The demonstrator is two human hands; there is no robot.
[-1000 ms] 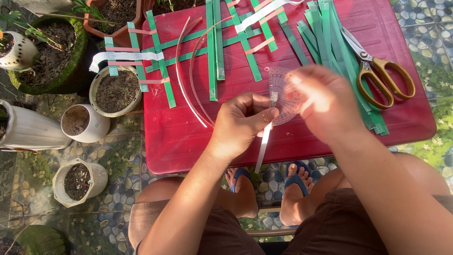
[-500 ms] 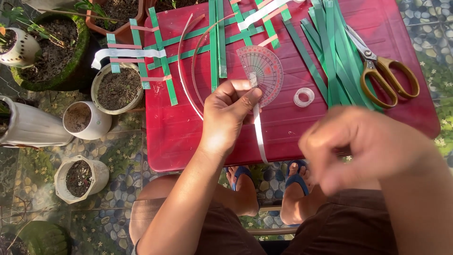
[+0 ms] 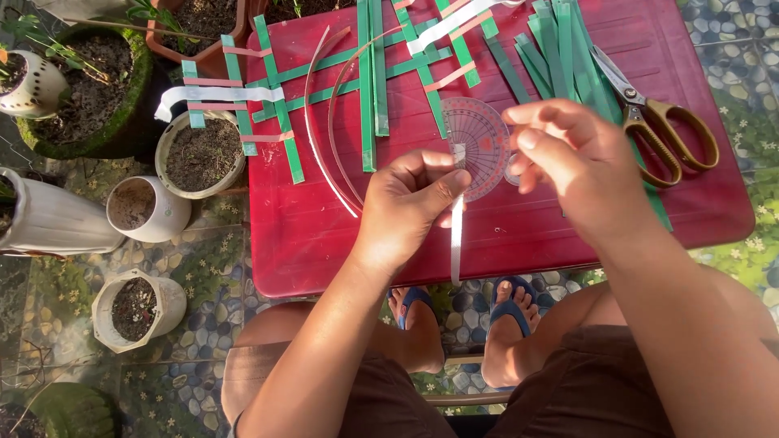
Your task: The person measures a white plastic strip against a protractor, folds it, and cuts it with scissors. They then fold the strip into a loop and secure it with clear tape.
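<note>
White strip (image 3: 457,235) hung over the near edge of the red bench (image 3: 568,227), its upper end pinched in the grip of the left hand (image 3: 406,203), just before the clear protractor (image 3: 480,142). Right hand (image 3: 572,158) hovered right of the protractor, fingers curled narrowly; contents could not be told. Green strips (image 3: 560,49) lay beyond the protractor, gold-handled scissors (image 3: 661,122) to its right, soil-filled pots (image 3: 199,154) to its left.
</note>
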